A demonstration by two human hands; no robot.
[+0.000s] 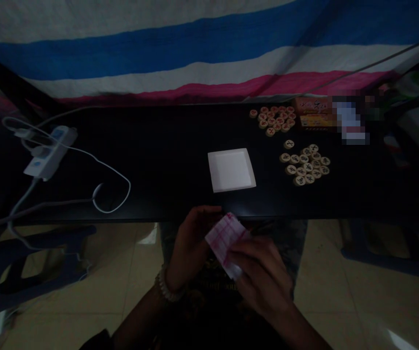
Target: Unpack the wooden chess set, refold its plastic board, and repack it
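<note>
A folded white paper sheet with red grid lines (227, 238) is tilted in front of my body, just below the table's near edge. My right hand (264, 272) is closed on its lower right part, fingers lying across the paper. Left of the sheet, my left hand (191, 243) is curved with one finger stretched out along the table edge. Its other fingers are in dark shadow, and contact with the sheet cannot be made out. Beyond my hands, a shallow white box tray (231, 170) lies on the black table (158, 160).
Red-marked Chinese chess pieces (277, 118) cluster at the back right, beside an orange-red box (313, 114). Dark-marked pieces (307, 166) lie nearer. A white power strip (50, 153) with looping cables occupies the left. Blue stools (41, 262) stand below; a striped sheet (194, 48) hangs behind.
</note>
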